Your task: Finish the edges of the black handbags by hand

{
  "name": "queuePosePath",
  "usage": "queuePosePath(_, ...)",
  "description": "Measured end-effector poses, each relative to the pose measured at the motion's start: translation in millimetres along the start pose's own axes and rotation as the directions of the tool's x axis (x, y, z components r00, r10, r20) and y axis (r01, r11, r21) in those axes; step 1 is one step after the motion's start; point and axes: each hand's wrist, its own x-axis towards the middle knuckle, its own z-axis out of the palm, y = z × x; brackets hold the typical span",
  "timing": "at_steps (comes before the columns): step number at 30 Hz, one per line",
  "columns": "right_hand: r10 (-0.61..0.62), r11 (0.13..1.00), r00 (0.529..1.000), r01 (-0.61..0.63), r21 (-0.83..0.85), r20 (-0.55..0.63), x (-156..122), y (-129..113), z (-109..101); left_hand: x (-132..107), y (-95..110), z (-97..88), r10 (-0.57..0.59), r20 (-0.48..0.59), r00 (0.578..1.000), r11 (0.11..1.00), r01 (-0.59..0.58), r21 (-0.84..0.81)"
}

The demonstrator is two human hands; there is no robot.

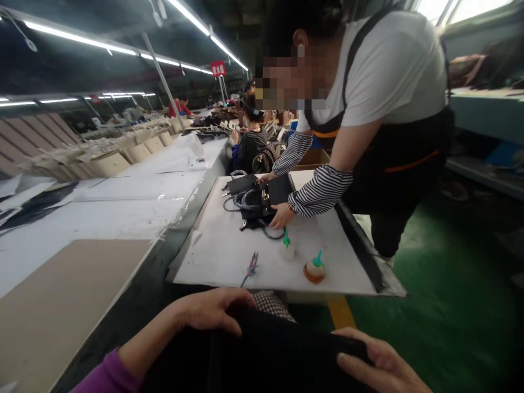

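A large piece of black material, perhaps cloth or leather, stretches low across the front of the head view. Over its upper left edge curls my left hand, with thumb and fingers closed on it. My right hand pinches the right end, thumb on the near side and fingers behind. The lower part of the material is dark and runs out of view. Just beyond, on the white worktable, lie pliers or snips with coloured handles.
Two squat bottles with green nozzles, one clear and one brownish, stand on the worktable. Across it, a co-worker leans in, both hands on black handbags. A long bench runs along the left; others sit farther back.
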Motion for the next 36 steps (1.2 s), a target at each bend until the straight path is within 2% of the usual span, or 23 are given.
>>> queuePosePath(2,-0.003,1.0,1.0,0.003,0.007,0.009,0.7,-5.9,-0.3,2.9,13.6,2.1,0.052,-0.047,0.998,0.994,-0.047,0.097)
queuePosePath(7,-0.048,0.999,0.999,0.048,-0.014,0.0,1.8,-8.2,-2.6,20.4,38.4,15.7,0.112,-0.054,0.992,0.986,-0.104,0.133)
queuePosePath(15,-0.078,0.997,0.996,0.077,-0.021,-0.037,-8.1,4.4,-9.0,35.6,45.6,32.0,0.102,-0.142,0.985,0.99,-0.087,0.108)
queuePosePath(23,-0.145,0.98,0.985,0.129,-0.152,-0.093,-13.1,2.2,-9.0,39.5,58.0,39.9,0.1,-0.16,0.982,0.971,-0.061,0.232)
queuePosePath(27,-0.183,0.966,0.977,0.159,-0.203,-0.106,-14.7,7.1,-10.2,45.3,63.6,45.4,0.156,-0.163,0.974,0.96,-0.111,0.257)
queuePosePath(30,-0.239,0.945,0.955,0.187,-0.268,-0.176,-11.9,14.3,-8.4,50.9,67.2,49.5,0.227,-0.111,0.968,0.953,-0.197,0.229)
queuePosePath(32,-0.3,0.919,0.923,0.213,-0.332,-0.24,-9.2,18.9,-6.1,54.3,69.2,51.6,0.269,-0.067,0.961,0.942,-0.248,0.226)
queuePosePath(36,-0.391,0.876,0.861,0.238,-0.42,-0.326,-6.7,20.2,-2.1,57.1,72.6,53.5,0.286,-0.038,0.957,0.944,-0.275,0.181)
